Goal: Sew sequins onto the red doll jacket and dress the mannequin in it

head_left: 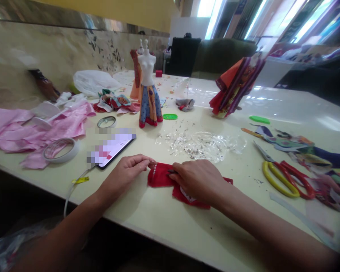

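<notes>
Head view: a roll of white tape point(61, 150) lay left of a phone point(113, 151); the left hand point(124, 175) had its fingertips pressed together, pinching the upper edge of a red cloth point(161, 175) on the table point(158, 223); the right hand point(198, 181) covered the cloth, grip undeterminable; yellow-and-red scissors point(283, 181) lay further right.
</notes>
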